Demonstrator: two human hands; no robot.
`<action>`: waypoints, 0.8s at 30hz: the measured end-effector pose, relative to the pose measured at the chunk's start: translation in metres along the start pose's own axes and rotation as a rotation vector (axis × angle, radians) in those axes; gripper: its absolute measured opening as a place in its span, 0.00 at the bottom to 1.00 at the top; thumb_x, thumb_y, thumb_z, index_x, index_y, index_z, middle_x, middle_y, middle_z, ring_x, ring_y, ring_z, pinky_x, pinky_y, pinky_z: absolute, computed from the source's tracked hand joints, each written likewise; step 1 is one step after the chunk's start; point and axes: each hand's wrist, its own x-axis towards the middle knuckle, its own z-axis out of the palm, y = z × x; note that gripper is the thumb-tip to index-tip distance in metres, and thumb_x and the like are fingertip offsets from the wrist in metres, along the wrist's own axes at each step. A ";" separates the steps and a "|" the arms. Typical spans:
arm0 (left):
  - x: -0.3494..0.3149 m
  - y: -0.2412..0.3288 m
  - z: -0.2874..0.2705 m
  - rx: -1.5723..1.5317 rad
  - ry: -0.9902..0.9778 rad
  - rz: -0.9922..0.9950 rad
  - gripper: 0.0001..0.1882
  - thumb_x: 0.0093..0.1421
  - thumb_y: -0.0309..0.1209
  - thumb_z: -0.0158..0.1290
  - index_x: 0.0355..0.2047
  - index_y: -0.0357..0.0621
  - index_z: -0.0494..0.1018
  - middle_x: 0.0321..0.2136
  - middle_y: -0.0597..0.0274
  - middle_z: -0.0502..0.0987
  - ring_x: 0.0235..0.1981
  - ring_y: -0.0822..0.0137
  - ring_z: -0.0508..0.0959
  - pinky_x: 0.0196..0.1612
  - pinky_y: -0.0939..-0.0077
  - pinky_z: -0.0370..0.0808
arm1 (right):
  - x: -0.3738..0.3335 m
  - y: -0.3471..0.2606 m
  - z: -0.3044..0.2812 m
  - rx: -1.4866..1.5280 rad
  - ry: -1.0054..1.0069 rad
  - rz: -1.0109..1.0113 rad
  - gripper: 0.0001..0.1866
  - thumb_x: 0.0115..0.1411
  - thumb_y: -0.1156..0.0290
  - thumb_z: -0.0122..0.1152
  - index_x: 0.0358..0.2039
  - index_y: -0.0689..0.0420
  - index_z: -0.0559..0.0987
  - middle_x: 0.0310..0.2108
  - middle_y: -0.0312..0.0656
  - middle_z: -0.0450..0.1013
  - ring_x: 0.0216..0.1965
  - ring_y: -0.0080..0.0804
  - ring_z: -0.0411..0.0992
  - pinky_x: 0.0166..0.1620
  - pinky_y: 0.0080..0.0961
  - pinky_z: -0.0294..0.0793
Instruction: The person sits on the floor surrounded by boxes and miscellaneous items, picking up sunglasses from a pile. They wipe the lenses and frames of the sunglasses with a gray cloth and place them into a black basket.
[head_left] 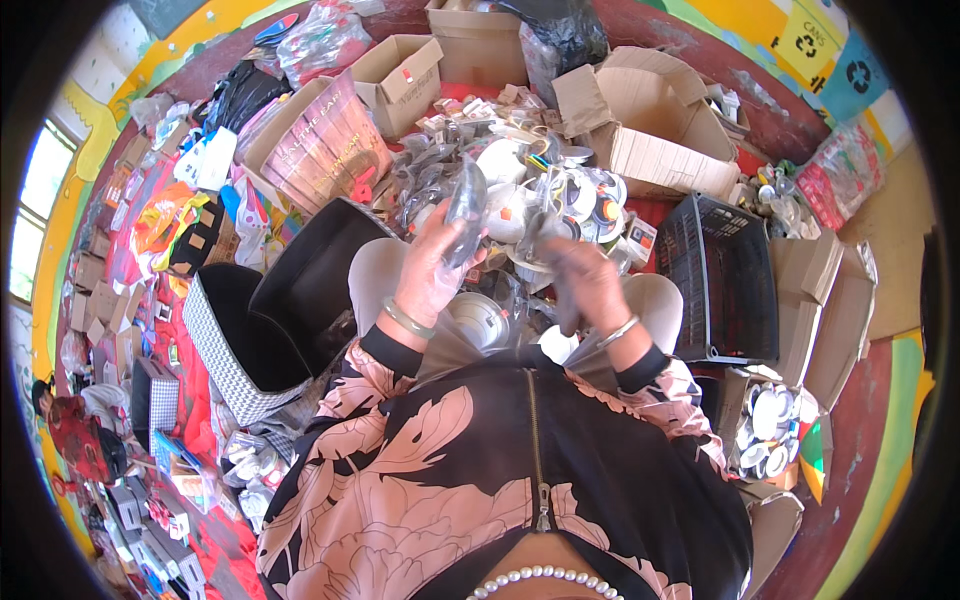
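Note:
My left hand (430, 262) is closed around a glossy dark grey oblong thing (466, 205), perhaps wrapped in clear plastic, its top end pointing up and away from me. Its exact kind I cannot make out. To the right, my right hand (592, 280) is smeared by motion. It grips a limp dark grey piece (566, 300) that hangs down from the fingers and looks like cloth. Both hands are above my lap, apart from each other. Just beyond them spreads a heap of white round lamp-like parts (505, 212), wires and plastic-wrapped pieces. A white round fixture (480, 322) lies between my knees.
A black-lined box (240, 370) with a patterned outside stands open at my left. A black plastic crate (728, 275) is at my right. Open cardboard boxes (640, 150) ring the heap's far side. A person (85, 435) sits at the far left among small boxes.

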 end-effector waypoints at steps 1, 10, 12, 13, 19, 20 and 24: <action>-0.003 0.000 -0.002 0.100 -0.007 0.035 0.30 0.55 0.25 0.51 0.58 0.39 0.55 0.46 0.56 0.69 0.45 0.63 0.71 0.45 0.69 0.72 | 0.005 -0.004 -0.011 0.039 0.143 0.282 0.18 0.52 0.85 0.47 0.41 0.57 0.77 0.41 0.40 0.74 0.43 0.27 0.72 0.46 0.21 0.69; -0.017 -0.026 0.026 1.520 -0.034 0.419 0.32 0.40 0.24 0.56 0.48 0.35 0.61 0.34 0.42 0.72 0.40 0.47 0.72 0.47 0.63 0.67 | 0.045 -0.026 0.004 -0.175 0.177 -0.217 0.27 0.45 0.87 0.51 0.48 0.56 0.72 0.45 0.50 0.70 0.46 0.43 0.69 0.49 0.32 0.68; -0.019 -0.034 0.012 1.573 -0.069 0.461 0.30 0.40 0.24 0.56 0.46 0.33 0.62 0.33 0.43 0.72 0.39 0.45 0.71 0.45 0.60 0.67 | 0.030 -0.043 0.024 -0.511 0.005 -0.452 0.26 0.42 0.85 0.50 0.46 0.58 0.74 0.48 0.50 0.69 0.50 0.46 0.67 0.51 0.35 0.66; -0.019 -0.035 0.006 1.598 -0.087 0.487 0.29 0.39 0.24 0.55 0.45 0.33 0.62 0.33 0.43 0.72 0.38 0.44 0.71 0.44 0.58 0.67 | 0.019 -0.049 0.035 -0.449 -0.048 -0.471 0.26 0.42 0.84 0.51 0.45 0.58 0.74 0.48 0.50 0.68 0.51 0.46 0.65 0.52 0.35 0.66; -0.038 -0.021 -0.015 1.615 -0.003 0.513 0.26 0.41 0.22 0.55 0.43 0.33 0.65 0.38 0.44 0.71 0.41 0.46 0.71 0.46 0.61 0.68 | -0.010 -0.042 0.058 0.054 -0.141 -0.317 0.23 0.44 0.87 0.53 0.43 0.59 0.75 0.45 0.47 0.71 0.48 0.40 0.68 0.52 0.31 0.66; -0.040 -0.013 -0.022 1.646 0.048 0.588 0.26 0.41 0.22 0.55 0.44 0.34 0.65 0.39 0.44 0.71 0.41 0.47 0.71 0.46 0.62 0.68 | -0.007 -0.042 0.049 0.081 -0.192 -0.280 0.23 0.44 0.88 0.53 0.43 0.60 0.75 0.45 0.46 0.71 0.47 0.39 0.69 0.52 0.30 0.66; -0.042 0.037 -0.077 1.537 0.574 0.607 0.25 0.46 0.26 0.57 0.46 0.37 0.66 0.39 0.47 0.73 0.38 0.55 0.75 0.43 0.67 0.71 | -0.009 -0.018 0.029 0.163 -0.144 0.013 0.22 0.47 0.89 0.53 0.45 0.59 0.75 0.44 0.42 0.72 0.49 0.33 0.69 0.51 0.24 0.66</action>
